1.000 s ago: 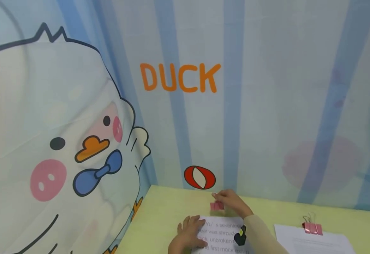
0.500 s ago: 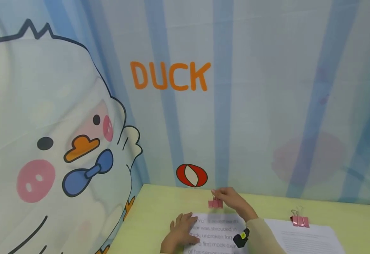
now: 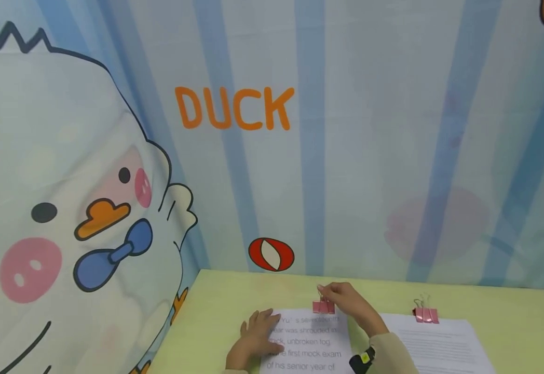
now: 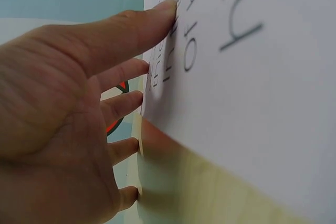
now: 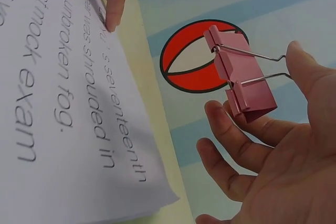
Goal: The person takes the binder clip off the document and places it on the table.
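A pink binder clip is pinched by its wire handles in my right hand, just above the top edge of a stack of printed sheets. In the right wrist view the clip hangs apart from the paper, its mouth towards the sheets; the thumb presses one handle. My left hand rests on the stack's left edge with its fingers spread. Seen from the left wrist, the thumb lies on the print, and two fingertips reach beyond the sheet to the yellow tabletop.
To the right lies a second paper stack, with a pink binder clip on its top edge. A cloth backdrop with a duck print and blue stripes rises behind the yellow table.
The right hand has brought the clip down towards the top edge of the sheets. The left hand stays on the paper. The head view has turned to the right.
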`<state>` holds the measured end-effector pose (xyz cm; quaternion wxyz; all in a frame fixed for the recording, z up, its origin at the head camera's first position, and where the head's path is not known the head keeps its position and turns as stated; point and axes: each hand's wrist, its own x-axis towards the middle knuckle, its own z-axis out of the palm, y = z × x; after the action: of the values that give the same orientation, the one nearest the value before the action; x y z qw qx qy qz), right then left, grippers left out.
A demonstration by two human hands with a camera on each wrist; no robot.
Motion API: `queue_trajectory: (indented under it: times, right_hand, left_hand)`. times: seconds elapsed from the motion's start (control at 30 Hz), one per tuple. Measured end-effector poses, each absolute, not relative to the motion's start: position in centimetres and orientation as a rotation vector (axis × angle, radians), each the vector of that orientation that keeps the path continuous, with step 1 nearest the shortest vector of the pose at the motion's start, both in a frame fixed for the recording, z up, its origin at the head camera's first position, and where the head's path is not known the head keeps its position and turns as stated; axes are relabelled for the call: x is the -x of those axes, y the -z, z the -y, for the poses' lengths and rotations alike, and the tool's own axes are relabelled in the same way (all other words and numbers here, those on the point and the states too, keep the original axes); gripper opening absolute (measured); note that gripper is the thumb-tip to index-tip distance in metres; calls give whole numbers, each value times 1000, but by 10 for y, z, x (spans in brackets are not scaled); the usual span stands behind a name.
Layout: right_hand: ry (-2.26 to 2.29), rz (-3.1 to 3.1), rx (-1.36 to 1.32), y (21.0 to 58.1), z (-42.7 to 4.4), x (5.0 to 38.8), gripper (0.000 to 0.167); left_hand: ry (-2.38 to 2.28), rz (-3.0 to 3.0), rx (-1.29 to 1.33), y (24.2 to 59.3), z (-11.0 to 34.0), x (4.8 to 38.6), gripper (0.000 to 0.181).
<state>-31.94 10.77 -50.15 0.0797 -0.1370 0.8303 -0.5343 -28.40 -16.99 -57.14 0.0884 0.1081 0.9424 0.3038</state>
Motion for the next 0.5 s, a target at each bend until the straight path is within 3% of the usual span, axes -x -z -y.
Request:
queue_trajectory:
  times: [0.5]
  right_hand:
    - [1607,-2474,398,516,-145,313,44]
  left_hand:
    - [-878,-2772,-265,556,164,280,74]
